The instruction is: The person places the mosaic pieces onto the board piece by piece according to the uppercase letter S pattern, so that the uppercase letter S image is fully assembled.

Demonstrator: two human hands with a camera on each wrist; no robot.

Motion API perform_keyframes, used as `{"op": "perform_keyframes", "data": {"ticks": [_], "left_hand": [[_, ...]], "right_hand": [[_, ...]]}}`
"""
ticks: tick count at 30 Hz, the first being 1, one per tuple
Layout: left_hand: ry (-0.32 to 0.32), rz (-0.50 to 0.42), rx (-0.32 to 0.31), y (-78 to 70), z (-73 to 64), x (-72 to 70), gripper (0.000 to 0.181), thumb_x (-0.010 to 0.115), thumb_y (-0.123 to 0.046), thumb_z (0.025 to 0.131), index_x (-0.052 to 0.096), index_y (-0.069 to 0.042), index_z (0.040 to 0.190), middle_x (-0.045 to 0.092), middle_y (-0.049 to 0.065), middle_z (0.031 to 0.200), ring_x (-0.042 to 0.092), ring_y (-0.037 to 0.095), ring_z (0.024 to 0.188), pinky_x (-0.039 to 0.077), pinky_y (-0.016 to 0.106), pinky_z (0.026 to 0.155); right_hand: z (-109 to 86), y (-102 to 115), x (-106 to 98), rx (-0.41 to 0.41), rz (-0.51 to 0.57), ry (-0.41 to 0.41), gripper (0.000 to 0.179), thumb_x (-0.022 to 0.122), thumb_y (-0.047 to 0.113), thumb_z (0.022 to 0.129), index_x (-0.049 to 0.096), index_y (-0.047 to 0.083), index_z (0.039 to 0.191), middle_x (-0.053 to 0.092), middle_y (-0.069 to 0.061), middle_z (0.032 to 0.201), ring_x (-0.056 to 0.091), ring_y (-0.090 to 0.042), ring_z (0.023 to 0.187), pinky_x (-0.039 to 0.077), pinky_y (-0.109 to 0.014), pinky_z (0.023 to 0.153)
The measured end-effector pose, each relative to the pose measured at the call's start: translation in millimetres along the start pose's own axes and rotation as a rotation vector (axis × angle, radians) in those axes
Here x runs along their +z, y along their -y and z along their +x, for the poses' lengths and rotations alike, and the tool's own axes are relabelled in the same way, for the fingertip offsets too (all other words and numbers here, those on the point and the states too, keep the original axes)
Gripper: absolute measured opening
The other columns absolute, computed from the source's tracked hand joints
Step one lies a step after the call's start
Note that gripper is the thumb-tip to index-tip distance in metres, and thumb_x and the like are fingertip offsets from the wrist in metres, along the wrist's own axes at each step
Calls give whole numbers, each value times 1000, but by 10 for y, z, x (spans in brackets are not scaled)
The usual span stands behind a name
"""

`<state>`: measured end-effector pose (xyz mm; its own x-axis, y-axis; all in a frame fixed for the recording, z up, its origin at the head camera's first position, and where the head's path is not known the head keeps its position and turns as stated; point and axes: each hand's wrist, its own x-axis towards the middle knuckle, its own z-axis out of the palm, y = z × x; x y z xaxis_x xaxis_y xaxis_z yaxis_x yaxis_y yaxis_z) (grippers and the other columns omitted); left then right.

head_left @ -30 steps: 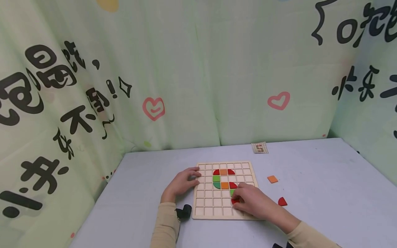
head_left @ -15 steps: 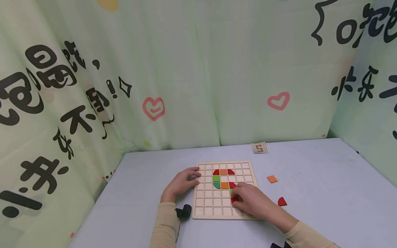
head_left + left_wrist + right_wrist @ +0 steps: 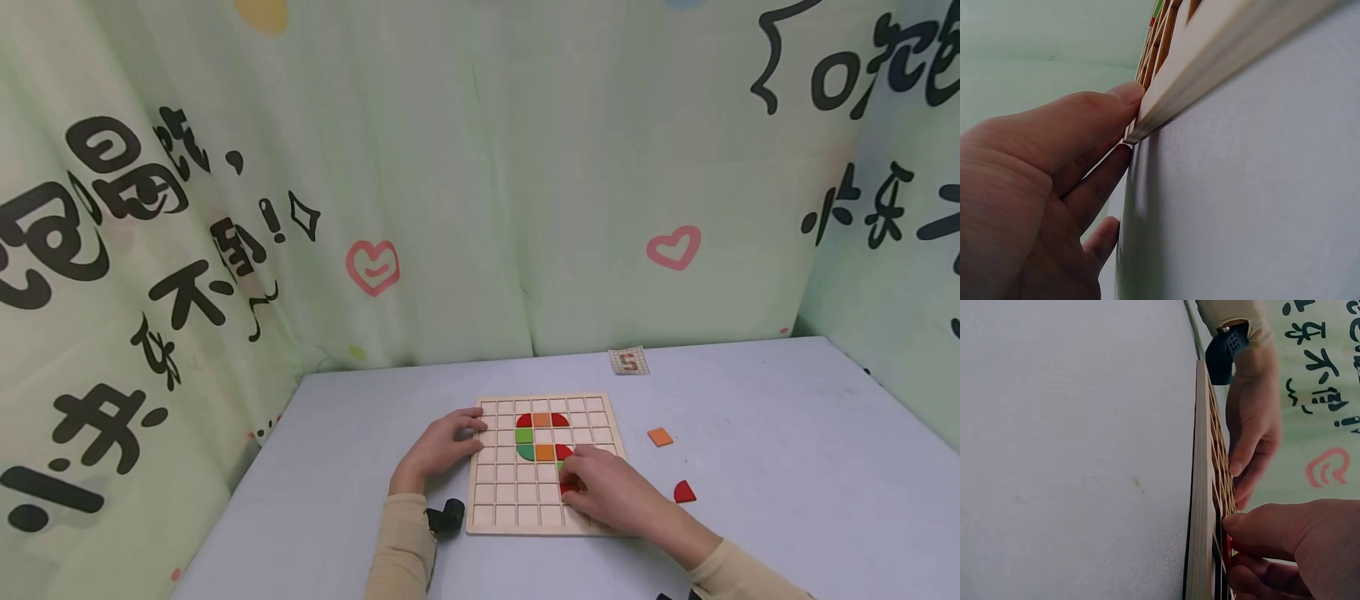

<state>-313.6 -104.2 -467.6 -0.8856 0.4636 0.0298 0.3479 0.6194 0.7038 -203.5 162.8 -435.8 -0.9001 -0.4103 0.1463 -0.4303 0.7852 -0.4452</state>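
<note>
A square wooden grid board (image 3: 506,508) lies on the table, with red, orange and green pieces set in its cells in a curving row. At the board's left edge, my left hand (image 3: 438,450) rests with fingers apart; its thumb (image 3: 1125,92) touches the rim in the left wrist view. My right hand (image 3: 611,490) is over the lower right part of the board and pinches a red piece (image 3: 565,489) at a cell below a green piece. In the right wrist view, the red piece (image 3: 1228,547) shows between thumb and fingers, mostly hidden.
Right of the board, an orange square piece (image 3: 660,437) and a red rounded piece (image 3: 684,492) lie loose on the white table (image 3: 757,417). A patterned card (image 3: 628,360) lies near the back edge. Behind the table hangs a printed green curtain (image 3: 450,208).
Both hands stay in nearly the same place, the right one still at the red piece. The whole head view has shifted very slightly.
</note>
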Motion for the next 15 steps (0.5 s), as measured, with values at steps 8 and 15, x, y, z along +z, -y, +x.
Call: {"op": "perform_keyframes", "data": {"ticks": [8,15], "left_hand": [[-4,2,6,-20,-18,4,26,67,-13,92,68,-8,117,48,6,147,36,32,140,31,51,113],[-4,1,10,-17,-10,-7,27,68,-13,91,68,-7,117,49,6,146,37,32,140,32,50,113]], "right_hand": [[-6,-11,38,-4,-33,-33,10,77,13,79,68,17,81,49,10,76,44,-5,69,45,-23,61],[-60,-26,-89,64,28,-55,9,76,14,80,70,14,87,55,9,83,49,-8,73,48,-24,65]]}}
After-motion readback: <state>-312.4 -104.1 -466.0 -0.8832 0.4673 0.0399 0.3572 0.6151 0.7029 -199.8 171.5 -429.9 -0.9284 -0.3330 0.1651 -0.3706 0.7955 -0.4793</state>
